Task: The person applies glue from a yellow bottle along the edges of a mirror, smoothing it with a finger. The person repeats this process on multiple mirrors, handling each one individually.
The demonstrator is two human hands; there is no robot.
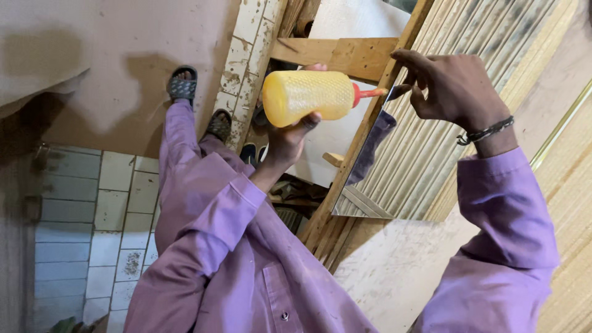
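Worker in a purple shirt, seen from above, handling a glue-type squeeze bottle beside a timber frame. The left hand (295, 131) is clenched around the yellow squeeze bottle (306, 95), gripping its wide lower end; the bottle lies roughly horizontal in the air, its textured body pointing right. Its red nozzle (368, 94) ends just at the edge of the slanted wooden frame rail (364, 132). The right hand (453, 86) is raised beside the nozzle tip, fingers (412, 60) spread and curled loosely, grasping nothing that can be made out; whether a fingertip touches the nozzle cannot be told. A dark beaded bracelet (487, 131) circles the right wrist. Behind the rail stands a ribbed panel (468, 37) of pale vertical slats, and a wooden crosspiece (345, 55) spans the top of the frame. Below the bottle, the worker's legs extend to dark sandals (183, 85) resting on a tiled floor (108, 209) stained with dust and debris.
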